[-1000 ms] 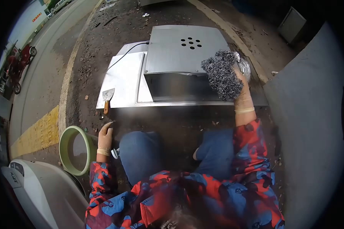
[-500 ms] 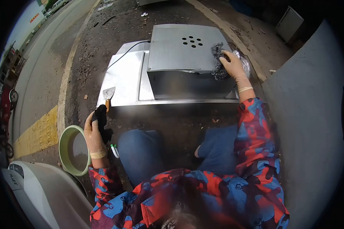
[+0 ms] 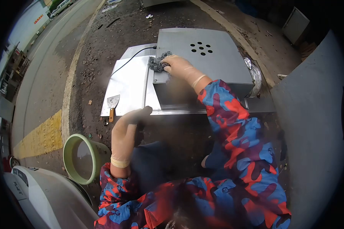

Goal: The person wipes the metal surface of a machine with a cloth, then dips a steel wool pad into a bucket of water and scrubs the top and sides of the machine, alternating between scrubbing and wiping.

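My right hand [image 3: 179,68], in a thin pale glove, grips a dark grey clump of steel wool [image 3: 159,63]. The wool rests against the near left corner of a brushed metal box [image 3: 202,65] with several round holes on top. My left hand [image 3: 127,124], gloved too, is at the front edge of the flat metal panel [image 3: 132,84]. Its fingers are curled on what appears to be the black cloth, largely hidden and dark in shadow. Left of this hand, a scraper [image 3: 112,104] with a wooden handle lies on the panel's front corner.
A light green bucket [image 3: 67,154] with cloudy water stands at left, beside a whitish vehicle or scooter body [image 3: 46,191]. A black cable [image 3: 132,57] crosses the panel. Silvery ducting [image 3: 256,78] lies right of the box, and a grey wall [image 3: 313,114] rises at right.
My right hand moved the steel wool from the box's right side to its left edge. My left hand shifted right, away from the scraper, to the panel's front edge. The view shifted slightly.
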`<state>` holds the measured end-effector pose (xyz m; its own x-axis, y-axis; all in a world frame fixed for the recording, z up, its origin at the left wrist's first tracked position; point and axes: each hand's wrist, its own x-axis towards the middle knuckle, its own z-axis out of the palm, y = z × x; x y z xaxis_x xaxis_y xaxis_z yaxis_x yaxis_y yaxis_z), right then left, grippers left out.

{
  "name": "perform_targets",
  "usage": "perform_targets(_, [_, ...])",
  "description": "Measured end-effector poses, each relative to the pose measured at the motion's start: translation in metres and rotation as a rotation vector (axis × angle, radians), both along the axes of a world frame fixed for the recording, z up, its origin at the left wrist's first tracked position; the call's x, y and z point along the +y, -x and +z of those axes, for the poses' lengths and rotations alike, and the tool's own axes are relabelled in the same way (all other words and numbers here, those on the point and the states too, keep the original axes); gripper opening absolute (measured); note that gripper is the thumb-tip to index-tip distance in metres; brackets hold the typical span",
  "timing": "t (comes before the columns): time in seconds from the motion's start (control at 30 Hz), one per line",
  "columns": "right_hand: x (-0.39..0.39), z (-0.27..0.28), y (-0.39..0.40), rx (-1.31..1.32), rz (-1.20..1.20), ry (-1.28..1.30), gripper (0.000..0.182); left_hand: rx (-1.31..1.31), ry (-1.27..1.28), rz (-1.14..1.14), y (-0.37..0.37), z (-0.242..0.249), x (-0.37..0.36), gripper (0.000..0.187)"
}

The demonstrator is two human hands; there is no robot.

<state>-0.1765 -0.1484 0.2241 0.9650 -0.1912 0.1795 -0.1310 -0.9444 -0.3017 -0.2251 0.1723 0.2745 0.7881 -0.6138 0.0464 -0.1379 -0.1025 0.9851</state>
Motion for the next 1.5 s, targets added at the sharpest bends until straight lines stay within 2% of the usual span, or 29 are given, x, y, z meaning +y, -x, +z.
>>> perform_targets(0.03, [-0.037, -0.009, -0.007, 0.02, -0.032, 0.056, 0.037, 0.008, 0.041, 0.012, -0.001, -0.003, 0.002, 0.029])
perform_targets(0.1, [-0.119, -0.02, 0.0, 0.06, -0.271, 0.137, 0.038, -0.021, 0.026, 0.032, -0.01, -0.015, 0.009, 0.029])
perform_targets(0.17, [-0.164, -0.018, 0.016, 0.087, -0.314, 0.26, 0.035, -0.051, 0.009, 0.048, -0.025, -0.021, 0.016, 0.029])
perform_targets(0.27, [-0.123, -0.014, 0.001, 0.084, -0.308, 0.235, 0.033, 0.091, 0.033, 0.081, -0.039, -0.018, 0.019, 0.028])
perform_targets(0.3, [-0.102, -0.023, -0.005, -0.116, -0.156, 0.264, 0.03, 0.088, 0.034, 0.085, -0.044, -0.018, 0.017, 0.028])
perform_targets(0.37, [-0.052, -0.022, -0.017, -0.218, 0.202, 0.09, 0.028, 0.19, 0.134, 0.141, -0.051, -0.024, 0.012, 0.027])
perform_targets(0.43, [-0.041, -0.024, -0.04, -0.233, 0.285, 0.052, 0.023, 0.218, 0.14, 0.121, -0.054, -0.025, 0.009, 0.028])
perform_targets(0.47, [-0.055, -0.031, -0.05, -0.227, 0.289, 0.038, 0.023, 0.201, 0.12, 0.087, -0.053, -0.026, 0.01, 0.028])
perform_targets(0.53, [-0.108, -0.033, -0.094, -0.091, 0.011, 0.207, 0.024, 0.096, 0.083, 0.018, -0.058, -0.034, 0.014, 0.031])
perform_targets(0.57, [-0.119, -0.036, -0.114, -0.097, 0.018, 0.202, 0.024, 0.112, 0.06, 0.036, -0.058, -0.036, 0.015, 0.032])
perform_targets(0.63, [-0.13, -0.032, -0.135, 0.062, -0.233, 0.343, 0.023, 0.145, 0.056, 0.052, -0.059, -0.035, 0.015, 0.032])
perform_targets(0.67, [-0.13, -0.032, -0.134, 0.058, -0.237, 0.346, 0.023, 0.141, 0.059, 0.049, -0.06, -0.034, 0.015, 0.032])
perform_targets(0.77, [-0.085, -0.026, -0.091, -0.139, 0.094, 0.231, 0.022, 0.115, 0.111, 0.06, -0.06, -0.033, 0.015, 0.031])
perform_targets(0.83, [-0.052, -0.024, -0.061, -0.289, 0.207, 0.108, 0.019, 0.205, 0.07, 0.082, -0.062, -0.029, 0.014, 0.031])
perform_targets(0.93, [-0.057, -0.022, -0.068, -0.266, 0.259, 0.111, 0.02, 0.208, 0.056, 0.077, -0.068, -0.035, 0.01, 0.031])
perform_targets(1.0, [-0.083, -0.02, -0.099, -0.155, 0.112, 0.135, 0.022, 0.234, 0.018, 0.089, -0.07, -0.036, 0.008, 0.03])
perform_targets(1.03, [-0.101, -0.023, -0.115, -0.159, 0.111, 0.136, 0.022, 0.23, 0.019, 0.088, -0.071, -0.036, 0.005, 0.03])
perform_targets(1.13, [-0.16, -0.044, -0.164, -0.116, -0.135, 0.229, 0.026, 0.307, 0.031, 0.153, -0.07, -0.036, 0.001, 0.03])
perform_targets(1.3, [-0.265, -0.047, -0.137, 0.032, -0.471, 0.413, 0.027, 0.295, 0.001, 0.17, -0.075, -0.037, 0.006, 0.029])
perform_targets(1.4, [-0.27, -0.045, -0.13, 0.078, -0.586, 0.416, 0.028, 0.336, 0.037, 0.183, -0.078, -0.03, 0.012, 0.028])
perform_targets(1.47, [-0.237, -0.038, -0.142, 0.112, -0.516, 0.356, 0.031, 0.351, 0.05, 0.178, -0.083, -0.031, 0.013, 0.027])
perform_targets(1.5, [-0.216, -0.034, -0.15, 0.11, -0.407, 0.371, 0.031, 0.364, 0.04, 0.177, -0.085, -0.032, 0.011, 0.028])
